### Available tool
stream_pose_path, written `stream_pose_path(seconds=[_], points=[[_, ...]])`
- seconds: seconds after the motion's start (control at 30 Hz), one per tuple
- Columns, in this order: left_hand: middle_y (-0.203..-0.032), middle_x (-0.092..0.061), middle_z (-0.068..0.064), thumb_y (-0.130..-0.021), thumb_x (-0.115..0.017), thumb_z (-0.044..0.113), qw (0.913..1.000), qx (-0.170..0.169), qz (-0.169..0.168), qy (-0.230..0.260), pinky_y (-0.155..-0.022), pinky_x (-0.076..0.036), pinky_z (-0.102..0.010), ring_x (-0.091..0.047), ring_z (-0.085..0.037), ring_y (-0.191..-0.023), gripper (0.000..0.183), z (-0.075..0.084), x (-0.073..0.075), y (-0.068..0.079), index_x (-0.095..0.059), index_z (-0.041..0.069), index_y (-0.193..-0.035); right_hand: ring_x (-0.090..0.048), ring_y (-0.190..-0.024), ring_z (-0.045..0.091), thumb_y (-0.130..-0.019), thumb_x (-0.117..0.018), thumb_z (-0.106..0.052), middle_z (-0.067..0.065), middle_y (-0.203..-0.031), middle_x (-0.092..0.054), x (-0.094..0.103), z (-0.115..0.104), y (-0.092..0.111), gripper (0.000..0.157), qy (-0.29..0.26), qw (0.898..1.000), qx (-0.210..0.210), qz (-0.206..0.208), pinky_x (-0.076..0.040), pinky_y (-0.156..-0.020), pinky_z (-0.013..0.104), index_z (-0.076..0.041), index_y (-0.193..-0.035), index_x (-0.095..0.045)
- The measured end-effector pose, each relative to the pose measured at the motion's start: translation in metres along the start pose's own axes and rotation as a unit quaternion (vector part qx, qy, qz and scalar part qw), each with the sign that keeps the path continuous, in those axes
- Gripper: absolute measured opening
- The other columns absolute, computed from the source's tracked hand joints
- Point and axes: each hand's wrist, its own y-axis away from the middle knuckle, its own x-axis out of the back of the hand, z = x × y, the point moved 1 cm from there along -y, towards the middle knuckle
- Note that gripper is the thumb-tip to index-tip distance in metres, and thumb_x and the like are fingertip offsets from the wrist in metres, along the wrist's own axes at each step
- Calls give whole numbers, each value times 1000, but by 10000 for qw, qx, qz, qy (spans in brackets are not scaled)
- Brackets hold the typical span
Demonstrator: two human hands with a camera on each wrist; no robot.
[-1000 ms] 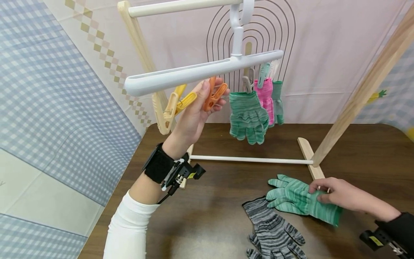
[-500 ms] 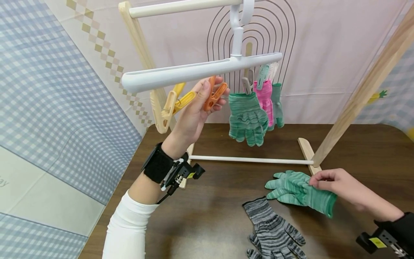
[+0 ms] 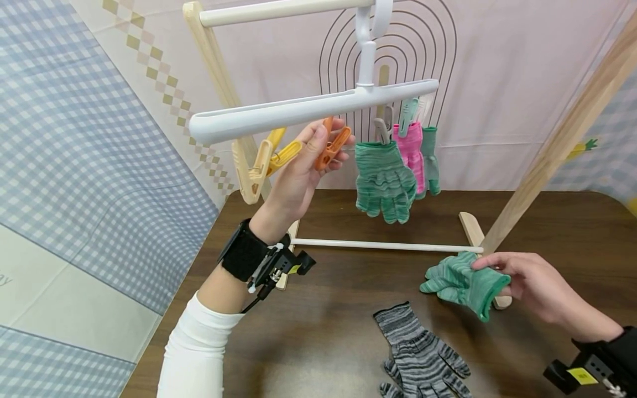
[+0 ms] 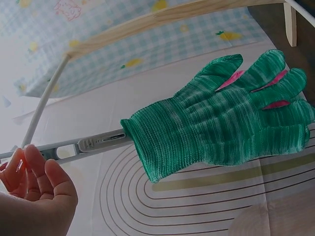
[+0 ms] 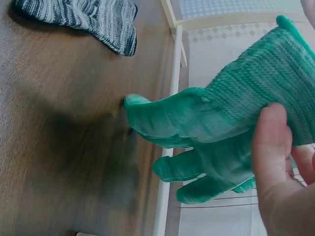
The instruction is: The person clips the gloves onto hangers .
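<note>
My right hand (image 3: 534, 284) pinches a green knit glove (image 3: 460, 282) near its cuff. In the right wrist view this green glove (image 5: 216, 128) hangs above the table, the thumb on its near side and its fingers pointing down. My left hand (image 3: 298, 177) is raised under the white hanger (image 3: 278, 116), its thumb and fingers around an orange clothespin (image 3: 333, 149). Yellow (image 3: 285, 157) and cream clothespins hang left of that hand. To its right, another green glove (image 3: 385, 182) hangs from a grey clothespin (image 4: 103, 141), with a pink glove (image 3: 411, 155) behind it.
A grey-and-black striped glove (image 3: 420, 354) lies on the brown table (image 3: 308, 342). The hanger hangs from a wooden stand with a slanted post (image 3: 557, 138) at right and a low white crossbar (image 3: 383, 244). Printed cloth covers the back and left.
My right hand has lifted the green glove off the table, and its cuff now turns toward the camera. The left hand has stayed at the orange clothespin.
</note>
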Motion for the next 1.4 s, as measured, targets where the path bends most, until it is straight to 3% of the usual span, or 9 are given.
stream_pose_path(seconds=[0.23, 0.37, 0.47, 0.6, 0.77, 0.87, 0.97, 1.17, 1.4], points=[[-95, -58, 2, -95, -26, 18, 10000, 40, -5, -58, -73, -39, -23, -52, -11, -79, 38, 0, 0, 0, -39, -4, -123, -59, -96, 8, -87, -18, 18, -1, -114, -60, -6, 2, 2, 50, 341, 9974, 600, 183, -49, -72, 22, -1, -113, -57], [-100, -58, -5, -95, -27, 17, 9999, 80, -39, -149, -74, -39, -24, -52, -11, -81, 40, 0, 0, -1, -39, -6, -126, -57, -98, 3, -87, -33, 15, -5, -112, -60, -14, 2, 2, 39, 1221, 9866, 887, 624, -48, -72, 18, -2, -112, -58], [-101, -58, -5, -95, -27, 17, 9997, 132, -57, -190, -76, -38, -24, -51, -11, -83, 41, 1, 0, -1, -39, -6, -127, -58, -92, -1, -84, -45, 13, -11, -107, -61, -22, 2, 0, 33, 2241, 9642, 860, 1124, -47, -69, 15, -4, -108, -61], [-100, -58, 0, -96, -27, 16, 9996, 147, -82, -237, -77, -38, -23, -51, -11, -85, 40, 1, 0, -1, -39, -6, -127, -59, -84, -4, -80, -53, 11, -16, -99, -61, -32, 0, -2, 30, 3375, 9240, 932, 1538, -46, -65, 13, -5, -103, -62], [-112, -56, -19, -96, -28, 13, 9995, 108, -34, -290, -79, -39, -23, -52, -11, -89, 39, 2, 0, 0, -39, -7, -128, -51, -67, -3, -76, -60, 9, -14, -83, -56, -45, 0, -7, 19, 4207, 8765, 1253, 1978, -39, -53, 15, -6, -87, -63], [-113, -55, -22, -96, -28, 12, 9995, 30, -9, -316, -77, -39, -23, -51, -11, -88, 38, 2, -1, 1, -41, -7, -127, -42, -60, 1, -73, -65, 6, -11, -74, -49, -50, 0, -9, 17, 4552, 8499, 1394, 2260, -32, -49, 19, -11, -77, -61], [-107, -59, -16, -96, -29, 11, 9994, -85, 16, -328, -74, -37, -22, -51, -12, -86, 37, 1, -1, 0, -42, -8, -125, -36, -59, 2, -72, -67, 3, -11, -71, -43, -52, -1, -10, 20, 4794, 8322, 1452, 2378, -28, -48, 20, -15, -73, -60], [-113, -55, -25, -96, -29, 8, 9992, -178, 109, -348, -74, -38, -21, -54, -8, -90, 36, -1, -4, -1, -42, -10, -124, -35, -59, 0, -72, -68, 2, -11, -71, -43, -57, -6, -15, 21, 5058, 8155, 1577, 2330, -28, -49, 19, -17, -73, -59], [-116, -47, -33, -95, -28, 5, 9982, -336, 183, -454, -75, -42, -22, -56, -7, -91, 35, -4, -7, -3, -42, -10, -123, -36, -55, 2, -75, -67, -2, -10, -66, -43, -61, -7, -21, 17, 5037, 8165, 1416, 2442, -27, -48, 20, -16, -75, -57]])
